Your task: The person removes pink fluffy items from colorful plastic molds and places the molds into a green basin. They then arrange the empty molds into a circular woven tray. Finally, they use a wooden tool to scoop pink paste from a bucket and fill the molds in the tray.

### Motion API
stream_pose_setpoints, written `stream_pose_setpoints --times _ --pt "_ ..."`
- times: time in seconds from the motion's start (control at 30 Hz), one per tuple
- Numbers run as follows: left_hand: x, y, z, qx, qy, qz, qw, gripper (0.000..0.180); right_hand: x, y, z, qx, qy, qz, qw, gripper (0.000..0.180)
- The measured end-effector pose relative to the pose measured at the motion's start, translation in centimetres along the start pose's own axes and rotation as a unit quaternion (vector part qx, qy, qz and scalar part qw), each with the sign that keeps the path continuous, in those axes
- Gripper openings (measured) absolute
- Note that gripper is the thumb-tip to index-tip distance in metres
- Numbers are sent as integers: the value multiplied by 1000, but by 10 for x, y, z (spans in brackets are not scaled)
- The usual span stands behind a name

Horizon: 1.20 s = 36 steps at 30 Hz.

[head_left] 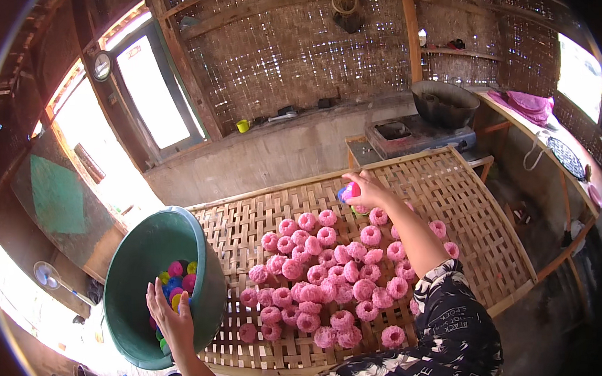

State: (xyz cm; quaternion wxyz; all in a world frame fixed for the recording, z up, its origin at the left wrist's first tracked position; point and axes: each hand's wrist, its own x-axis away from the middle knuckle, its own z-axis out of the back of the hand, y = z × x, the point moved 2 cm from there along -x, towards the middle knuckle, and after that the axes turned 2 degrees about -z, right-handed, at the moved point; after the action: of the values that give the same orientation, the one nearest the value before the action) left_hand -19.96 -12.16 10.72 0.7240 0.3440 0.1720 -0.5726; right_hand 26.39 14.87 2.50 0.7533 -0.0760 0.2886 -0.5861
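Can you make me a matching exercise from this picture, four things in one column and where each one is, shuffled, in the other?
Things:
1. left hand
2. right hand
3. pink ruffled pieces
4. dark wok

Places:
A. spread over the woven bamboo tray
B. on the stove behind the tray
C. reaching into the green bucket of coloured cups
D. at the tray's far side, holding a small pink and blue cup

Pairs: 1-C, 2-D, 3-A, 4-B

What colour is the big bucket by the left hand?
Dark green bucket, seen clearly in the head view.
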Motion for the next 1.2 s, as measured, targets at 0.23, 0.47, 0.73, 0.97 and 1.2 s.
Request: stream_pose_setpoints --times 0.23,0.47,0.73,0.97,1.2 --pt "-2 3 1 -18 9 -4 1000 60 35 -16 -16 -170 -84 -4 982 58" --pt "-2 36 0 56 40 -79 995 63 41 -60 15 -298 15 74 952 50" --pt "26 140 -66 537 -218 -179 795 68 94 -193 8 -396 -246 256 847 52" --pt "12 67 -2 373 -27 -70 925 49 14 -31 3 -37 35 -50 997 33" --pt "6 22 22 47 29 -48 997 60 14 49 -30 59 -102 -198 973 34"
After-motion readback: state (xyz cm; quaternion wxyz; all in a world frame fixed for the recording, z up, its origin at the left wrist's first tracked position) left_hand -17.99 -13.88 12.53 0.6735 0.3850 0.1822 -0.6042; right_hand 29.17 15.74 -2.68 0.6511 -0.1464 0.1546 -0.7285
